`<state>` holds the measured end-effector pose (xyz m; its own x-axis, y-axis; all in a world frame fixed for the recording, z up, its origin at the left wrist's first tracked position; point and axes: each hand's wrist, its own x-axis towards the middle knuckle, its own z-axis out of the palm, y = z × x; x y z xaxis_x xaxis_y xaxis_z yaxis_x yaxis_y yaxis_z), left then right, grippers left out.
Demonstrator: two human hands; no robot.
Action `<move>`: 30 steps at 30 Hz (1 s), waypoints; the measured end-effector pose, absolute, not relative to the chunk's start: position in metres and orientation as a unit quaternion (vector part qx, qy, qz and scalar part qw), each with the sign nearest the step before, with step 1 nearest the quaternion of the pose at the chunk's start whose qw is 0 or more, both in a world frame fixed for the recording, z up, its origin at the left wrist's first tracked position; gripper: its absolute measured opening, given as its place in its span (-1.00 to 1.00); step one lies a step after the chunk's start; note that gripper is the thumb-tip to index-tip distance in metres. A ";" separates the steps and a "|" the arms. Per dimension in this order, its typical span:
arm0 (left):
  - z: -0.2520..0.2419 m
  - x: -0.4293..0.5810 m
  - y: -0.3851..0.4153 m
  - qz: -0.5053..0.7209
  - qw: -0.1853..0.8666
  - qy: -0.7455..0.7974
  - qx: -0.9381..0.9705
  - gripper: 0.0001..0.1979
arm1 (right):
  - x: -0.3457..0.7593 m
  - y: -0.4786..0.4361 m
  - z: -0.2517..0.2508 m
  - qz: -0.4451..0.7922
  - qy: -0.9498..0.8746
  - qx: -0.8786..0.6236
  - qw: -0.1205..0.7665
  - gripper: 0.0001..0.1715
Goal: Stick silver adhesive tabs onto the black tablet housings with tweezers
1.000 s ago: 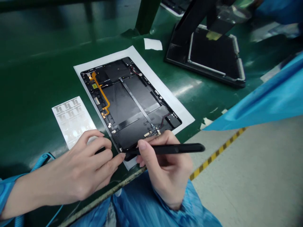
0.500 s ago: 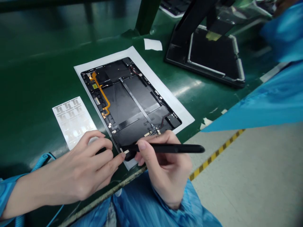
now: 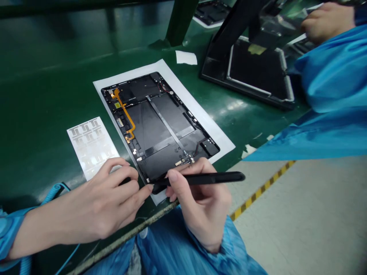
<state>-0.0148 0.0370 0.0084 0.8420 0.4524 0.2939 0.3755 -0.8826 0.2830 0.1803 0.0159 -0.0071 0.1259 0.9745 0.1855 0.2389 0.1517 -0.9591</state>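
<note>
An opened tablet housing, black inside with an orange flex cable and a grey ribbon cable, lies on a white sheet. My right hand grips a slim black pen-shaped tool, whose tip end is over the housing's near corner. My left hand reaches in from the left, fingers bent and apart, one fingertip at that same corner close to the tool. What lies under this fingertip is hidden. A white sticker sheet with silvery shapes sits partly behind my left hand.
A black stand with a framed plate stands at the back right. Beside it are a co-worker's hand and blue sleeve. A paper scrap lies behind the housing. A coiled blue cord is at left, the bench edge in front.
The small pale piece seen at my left fingertip no longer shows clearly there. The tool's rear end has risen slightly. The co-worker's hand has come into fuller view at upper right.
</note>
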 end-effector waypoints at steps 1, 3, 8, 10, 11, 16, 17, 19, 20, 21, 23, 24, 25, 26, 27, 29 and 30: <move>0.008 -0.015 0.037 0.180 0.109 0.218 0.953 -0.74 | 0.180 0.016 -0.007 0.351 -0.557 -0.546 0.518 -0.82; 0.008 -0.015 0.037 0.179 0.110 0.218 0.953 -0.74 | 0.180 0.016 -0.008 0.340 -0.560 -0.549 0.518 -0.82; 0.008 -0.014 0.038 0.178 0.106 0.217 0.954 -0.75 | 0.179 0.015 -0.007 0.331 -0.571 -0.551 0.511 -0.81; 0.008 -0.014 0.038 0.177 0.103 0.216 0.955 -0.75 | 0.179 0.016 -0.007 0.332 -0.569 -0.551 0.513 -0.80; 0.009 -0.014 0.038 0.178 0.101 0.215 0.955 -0.75 | 0.178 0.016 -0.007 0.333 -0.565 -0.551 0.516 -0.81; 0.008 -0.014 0.040 0.194 0.096 0.209 0.954 -0.76 | 0.177 0.017 -0.007 0.344 -0.556 -0.544 0.526 -0.81; 0.008 -0.014 0.041 0.198 0.096 0.206 0.954 -0.76 | 0.177 0.016 -0.007 0.349 -0.554 -0.542 0.527 -0.81; 0.006 -0.015 0.043 0.206 0.097 0.197 0.954 -0.76 | 0.178 0.016 -0.008 0.357 -0.543 -0.539 0.536 -0.81; 0.006 -0.016 0.043 0.213 0.096 0.195 0.953 -0.77 | 0.179 0.015 -0.008 0.363 -0.534 -0.536 0.544 -0.81; 0.005 -0.017 0.044 0.219 0.095 0.196 0.951 -0.77 | 0.180 0.015 -0.009 0.367 -0.527 -0.534 0.550 -0.81; 0.003 -0.018 0.045 0.232 0.095 0.210 0.945 -0.78 | 0.182 0.014 -0.010 0.374 -0.519 -0.532 0.555 -0.80; 0.003 -0.019 0.045 0.234 0.100 0.221 0.942 -0.77 | 0.182 0.013 -0.010 0.376 -0.519 -0.534 0.551 -0.79; 0.003 -0.019 0.044 0.233 0.106 0.229 0.939 -0.76 | 0.183 0.013 -0.010 0.378 -0.521 -0.537 0.546 -0.78; 0.003 -0.019 0.044 0.230 0.115 0.235 0.937 -0.76 | 0.183 0.013 -0.010 0.378 -0.523 -0.539 0.541 -0.77; 0.003 -0.020 0.044 0.225 0.124 0.240 0.936 -0.75 | 0.183 0.013 -0.009 0.378 -0.526 -0.541 0.536 -0.76; 0.004 -0.020 0.045 0.219 0.132 0.235 0.938 -0.74 | 0.183 0.014 -0.009 0.377 -0.532 -0.542 0.530 -0.76; 0.004 -0.021 0.045 0.216 0.132 0.231 0.940 -0.74 | 0.183 0.014 -0.009 0.373 -0.536 -0.542 0.529 -0.76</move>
<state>-0.0206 0.0453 0.0040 0.8002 0.4906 0.3450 0.3766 -0.8586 0.3477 0.1828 0.0142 -0.0091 0.1466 0.9759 0.1618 0.1867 0.1333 -0.9733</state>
